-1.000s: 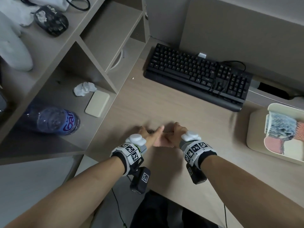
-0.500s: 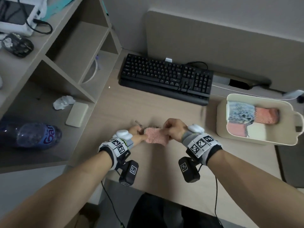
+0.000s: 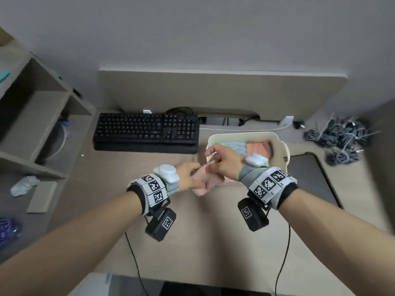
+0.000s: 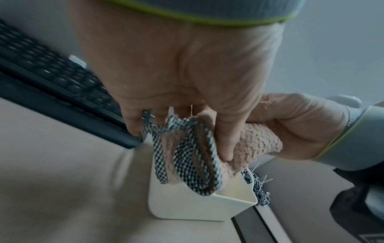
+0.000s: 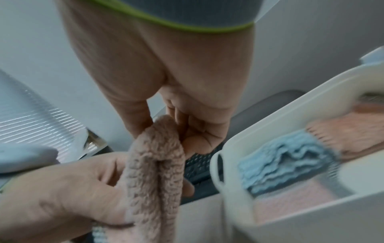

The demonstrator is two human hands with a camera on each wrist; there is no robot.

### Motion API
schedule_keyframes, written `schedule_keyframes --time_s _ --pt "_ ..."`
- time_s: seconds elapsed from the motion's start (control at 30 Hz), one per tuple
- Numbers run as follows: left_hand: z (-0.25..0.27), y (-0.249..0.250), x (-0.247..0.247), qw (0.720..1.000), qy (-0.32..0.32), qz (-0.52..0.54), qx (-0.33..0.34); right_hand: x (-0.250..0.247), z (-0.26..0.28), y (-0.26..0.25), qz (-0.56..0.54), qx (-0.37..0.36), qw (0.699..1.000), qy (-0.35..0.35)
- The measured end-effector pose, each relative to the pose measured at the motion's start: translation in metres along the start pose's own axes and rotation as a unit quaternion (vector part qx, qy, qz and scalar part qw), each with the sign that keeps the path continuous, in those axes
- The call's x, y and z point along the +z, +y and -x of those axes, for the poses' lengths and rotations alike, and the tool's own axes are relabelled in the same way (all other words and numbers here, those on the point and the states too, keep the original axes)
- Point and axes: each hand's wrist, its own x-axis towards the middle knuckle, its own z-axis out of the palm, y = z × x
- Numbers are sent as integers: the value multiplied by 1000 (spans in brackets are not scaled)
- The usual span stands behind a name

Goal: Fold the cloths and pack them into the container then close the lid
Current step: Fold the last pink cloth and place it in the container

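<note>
Both hands hold a folded pink cloth (image 3: 210, 181) with black-and-white checked trim (image 4: 187, 156) just above the desk, at the near left corner of the cream container (image 3: 275, 136). My left hand (image 3: 190, 177) grips its near end, thumb over the fuzzy side (image 4: 257, 141). My right hand (image 3: 224, 161) pinches its far edge (image 5: 153, 172) over the container rim (image 5: 216, 164). Inside the container lie a folded blue cloth (image 3: 233, 146) and an orange-pink one (image 3: 259, 147), also seen as blue cloth (image 5: 286, 157) and orange cloth (image 5: 353, 131).
A black keyboard (image 3: 147, 131) lies left of the container. A shelf unit (image 3: 42, 124) stands at the left with a crumpled tissue (image 3: 23, 184) and a bottle (image 3: 8, 229). A dark mat (image 3: 310, 178) and a bundle of cables (image 3: 339, 139) are at the right.
The hands have lifted the folded pink cloth off the desk and carried it right, up to the container's edge. The head view has swung right and up.
</note>
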Motion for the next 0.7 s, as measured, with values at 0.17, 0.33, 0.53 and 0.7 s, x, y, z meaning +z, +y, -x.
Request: schedule_keyframes --time_s 0.17,0.33,0.53,0.7 --pt "-49 66 20 998 25 59 14 -89 17 53 -19 46 993 109" --pt "-95 112 47 991 57 121 -1 -139 27 98 -84 67 981 159" --pt "-154 124 77 999 24 14 -44 -179 47 140 -99 105 970 196" --pt "-191 124 99 992 -48 -59 -98 -196 52 174 -102 133 964 209"
